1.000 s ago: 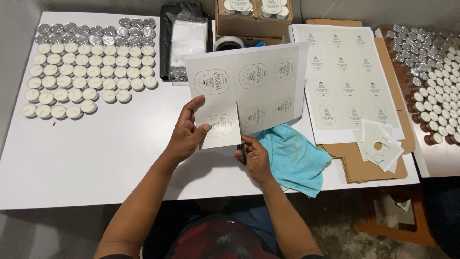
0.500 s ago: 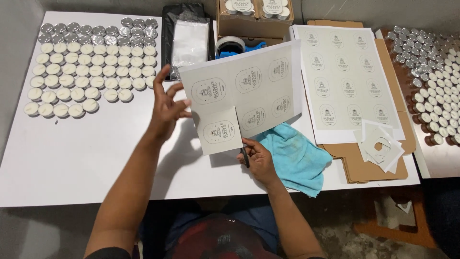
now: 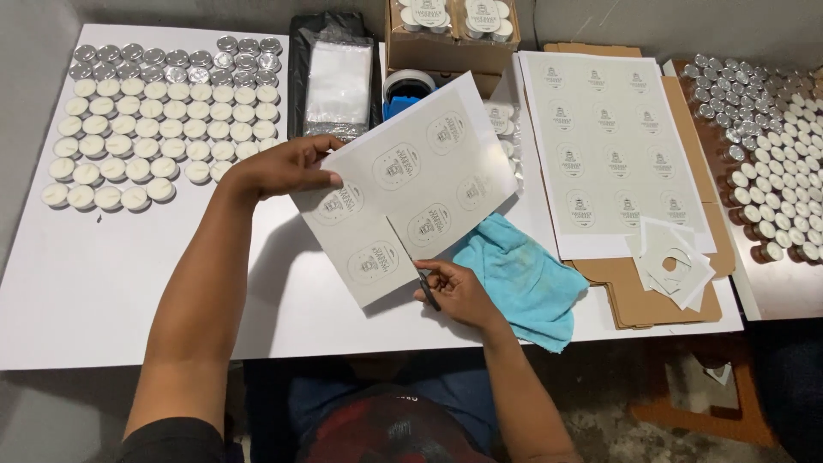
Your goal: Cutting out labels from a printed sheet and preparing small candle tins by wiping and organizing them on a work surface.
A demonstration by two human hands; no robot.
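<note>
Since half a second ago, the left hand [image 3: 287,171] has slid along the upper left edge of the white paper sheet of round printed labels [image 3: 410,184], and the sheet now lies flatter and more tilted, its lower corner pointing toward the person. Fingers of that hand are closed in a pinch on the sheet's edge, thumb on top. The right hand [image 3: 454,290] stays low at the sheet's bottom edge, curled around small dark-handled scissors [image 3: 427,290] whose blades meet the paper between two labels.

From the head camera, the sheet is smooth and matte, held above the white tabletop [image 3: 103,283]. Just right of the right hand lies a crumpled turquoise cloth [image 3: 523,274], soft and creased. To the left, white tealight candles in metal cups [image 3: 146,129] stand in tidy rows. A second uncut label sheet [image 3: 613,146] rests on flat brown cardboard [image 3: 639,296], with white paper offcuts [image 3: 673,261] at its lower corner.
</note>
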